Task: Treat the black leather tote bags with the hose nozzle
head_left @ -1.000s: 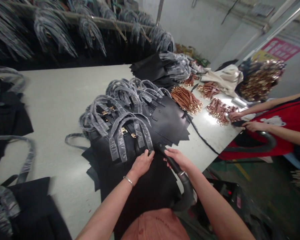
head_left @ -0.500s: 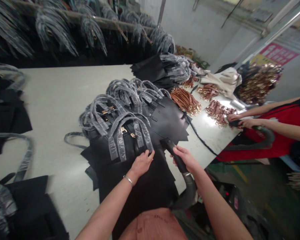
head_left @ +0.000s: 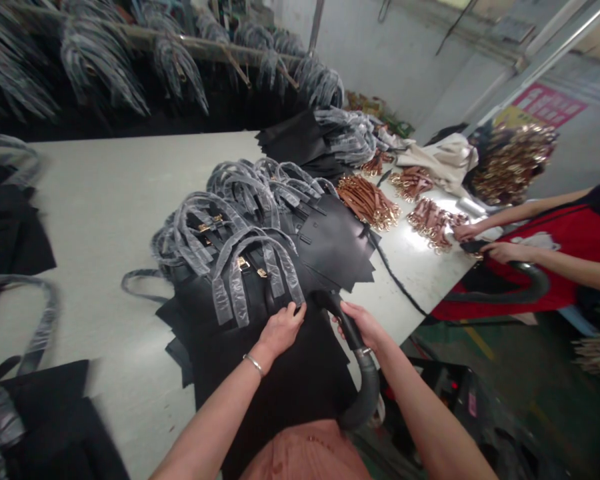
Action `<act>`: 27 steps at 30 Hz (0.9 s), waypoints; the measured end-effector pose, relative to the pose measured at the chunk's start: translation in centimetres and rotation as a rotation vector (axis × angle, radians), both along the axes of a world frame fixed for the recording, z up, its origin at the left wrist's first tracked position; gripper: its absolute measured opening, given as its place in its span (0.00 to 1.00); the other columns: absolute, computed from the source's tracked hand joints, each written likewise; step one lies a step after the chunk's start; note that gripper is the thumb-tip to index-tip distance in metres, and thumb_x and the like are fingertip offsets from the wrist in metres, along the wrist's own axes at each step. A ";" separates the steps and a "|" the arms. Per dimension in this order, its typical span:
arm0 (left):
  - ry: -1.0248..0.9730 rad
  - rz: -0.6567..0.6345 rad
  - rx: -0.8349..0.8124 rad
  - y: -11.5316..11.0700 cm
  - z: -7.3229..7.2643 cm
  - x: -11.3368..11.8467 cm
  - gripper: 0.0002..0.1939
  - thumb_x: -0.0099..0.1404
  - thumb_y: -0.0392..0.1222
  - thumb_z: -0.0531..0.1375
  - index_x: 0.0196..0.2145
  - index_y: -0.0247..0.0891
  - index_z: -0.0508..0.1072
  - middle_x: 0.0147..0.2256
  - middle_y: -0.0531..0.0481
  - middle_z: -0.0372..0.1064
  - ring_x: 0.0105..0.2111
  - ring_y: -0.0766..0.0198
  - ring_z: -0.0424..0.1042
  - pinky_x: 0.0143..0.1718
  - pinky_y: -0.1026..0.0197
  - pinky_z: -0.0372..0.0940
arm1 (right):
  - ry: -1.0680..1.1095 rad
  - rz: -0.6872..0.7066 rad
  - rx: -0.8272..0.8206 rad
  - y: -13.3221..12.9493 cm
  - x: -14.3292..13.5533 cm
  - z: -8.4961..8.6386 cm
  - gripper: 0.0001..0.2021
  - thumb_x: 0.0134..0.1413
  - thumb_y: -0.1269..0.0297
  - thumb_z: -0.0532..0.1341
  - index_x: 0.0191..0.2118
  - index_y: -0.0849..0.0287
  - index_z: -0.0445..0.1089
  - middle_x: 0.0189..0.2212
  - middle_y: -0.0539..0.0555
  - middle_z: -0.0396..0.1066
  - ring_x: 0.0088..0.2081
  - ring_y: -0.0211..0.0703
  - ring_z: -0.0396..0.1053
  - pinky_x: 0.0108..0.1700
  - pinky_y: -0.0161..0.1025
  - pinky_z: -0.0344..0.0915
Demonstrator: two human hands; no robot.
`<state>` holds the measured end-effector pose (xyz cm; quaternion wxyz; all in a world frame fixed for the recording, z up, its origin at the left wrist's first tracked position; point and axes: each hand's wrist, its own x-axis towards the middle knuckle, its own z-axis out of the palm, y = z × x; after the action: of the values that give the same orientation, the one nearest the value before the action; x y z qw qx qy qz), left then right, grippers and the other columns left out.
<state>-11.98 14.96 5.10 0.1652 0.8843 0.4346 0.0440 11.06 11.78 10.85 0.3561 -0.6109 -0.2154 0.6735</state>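
A black leather bag panel (head_left: 260, 387) lies on a stack of similar panels, its plastic-wrapped handle (head_left: 253, 237) arching away from me. My left hand (head_left: 281, 330), with a bangle at the wrist, has its fingers closed at the handle's right end; the thumb is hidden. To the right, my right hand (head_left: 364, 327) is wrapped around a black hose nozzle (head_left: 349, 327). The nozzle's tip hangs over the panel close to my left fingertips. A thick ribbed hose (head_left: 365, 390) curves from it down towards my waist. Gold buckles (head_left: 243, 264) show between the handle ends.
More panels with wrapped handles (head_left: 240, 183) are piled behind on the white table (head_left: 105, 200). Bundles of brown straps (head_left: 365, 200) lie back right. At right, a co-worker's hands (head_left: 500, 250) hold another hose nozzle. Wrapped straps hang from a rack (head_left: 180, 40).
My right hand and the nozzle have shifted slightly left and down, bringing the tip nearer my left fingers. The hose bends more upright. My left hand stays at the handle end.
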 end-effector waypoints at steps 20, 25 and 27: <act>-0.031 -0.025 0.039 0.1 -0.3 -0.2 0.23 0.70 0.39 0.46 0.62 0.43 0.55 0.45 0.42 0.60 0.40 0.59 0.67 0.39 0.59 0.67 | -0.136 0.024 0.021 -1.2 -1.6 0.9 0.15 0.52 0.52 0.62 0.36 0.60 0.67 0.24 0.52 0.71 0.16 0.36 0.66 0.16 0.32 0.62; -0.020 -0.017 0.029 -0.3 0.2 -0.1 0.24 0.71 0.39 0.45 0.63 0.42 0.53 0.46 0.41 0.62 0.41 0.57 0.67 0.39 0.58 0.67 | -0.230 -0.029 0.147 0.8 -3.2 1.1 0.20 0.53 0.53 0.61 0.50 0.56 0.65 0.24 0.47 0.69 0.18 0.33 0.65 0.19 0.30 0.63; -0.041 0.005 0.043 -1.6 0.1 -0.3 0.25 0.70 0.37 0.46 0.64 0.40 0.51 0.51 0.38 0.61 0.45 0.55 0.66 0.44 0.54 0.66 | -0.242 0.019 0.153 -0.1 -3.7 2.1 0.25 0.53 0.53 0.62 0.54 0.55 0.63 0.26 0.47 0.70 0.19 0.34 0.66 0.19 0.30 0.64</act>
<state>-12.30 13.38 5.19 0.1548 0.8854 0.4324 0.0721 7.33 11.71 12.92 0.3667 -0.6567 -0.3132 0.5798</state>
